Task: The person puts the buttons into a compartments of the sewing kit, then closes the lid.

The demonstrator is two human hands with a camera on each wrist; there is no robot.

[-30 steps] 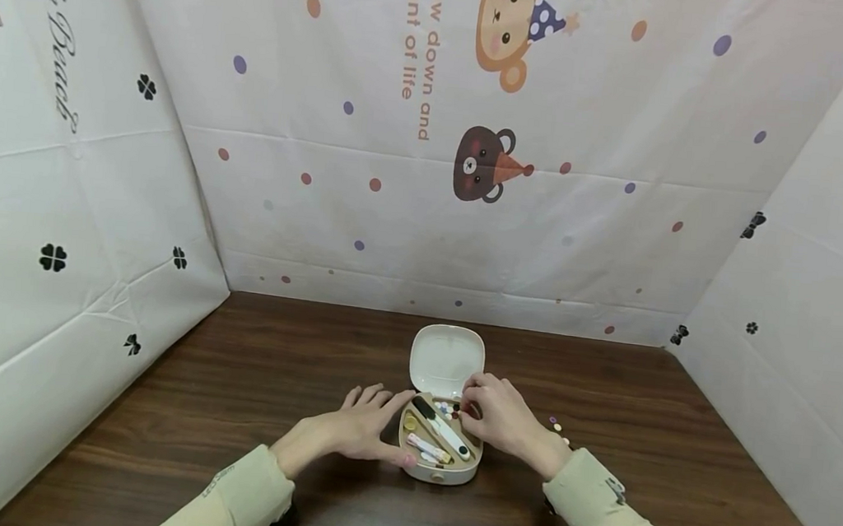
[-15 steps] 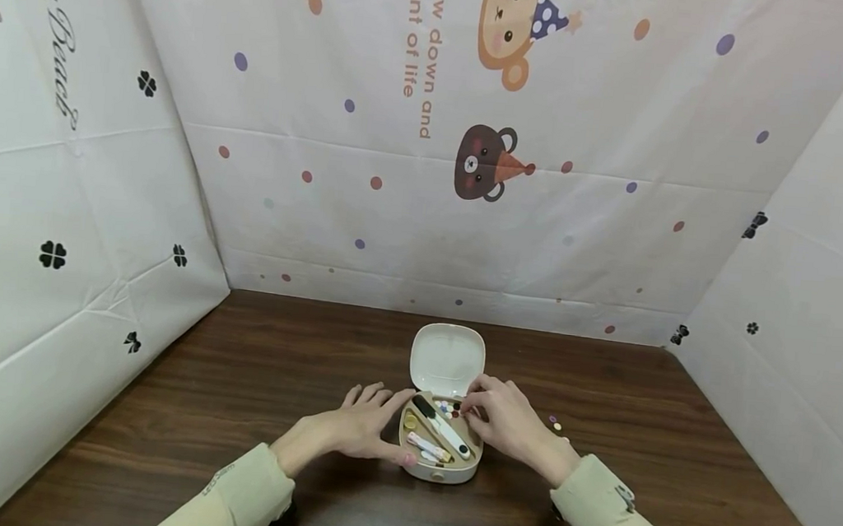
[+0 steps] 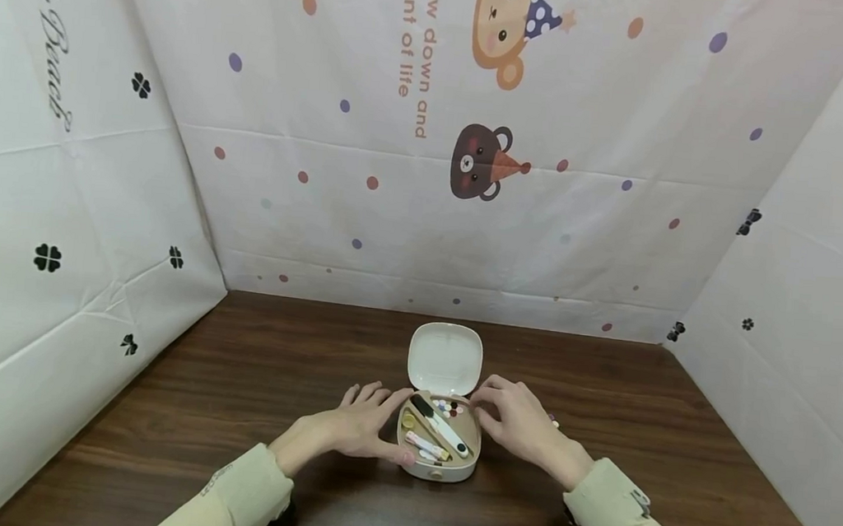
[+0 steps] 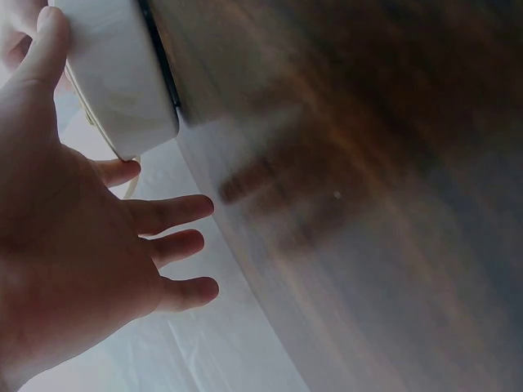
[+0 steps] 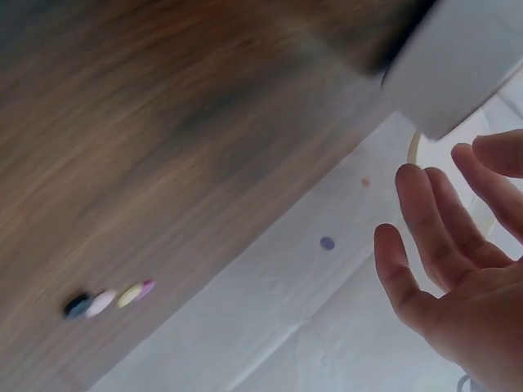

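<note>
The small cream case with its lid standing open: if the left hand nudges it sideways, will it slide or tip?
The case is low, with a broad flat base, so it would probably slide on the smooth wooden table. The upright lid raises the back, so a rearward push may rock it. The left hand steadies its side; the small contents could rattle.

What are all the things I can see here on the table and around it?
Case: one, cream, open, middle of the table, near edge.
Lid: one, white, hinged up at the case's far side.
Small tools: several, black, white and yellow, lying inside the case.
Buttons in the case: a few, mixed colours, far compartment.
Loose buttons: four, dark, pink, yellow and purple, on the table right of the case.
Table: one, dark brown wood.
Backdrop: white printed sheets, on three sides.
Left hand: touches the case's left side, thumb on its wall.
Right hand: fingers spread, at the case's right side.
</note>
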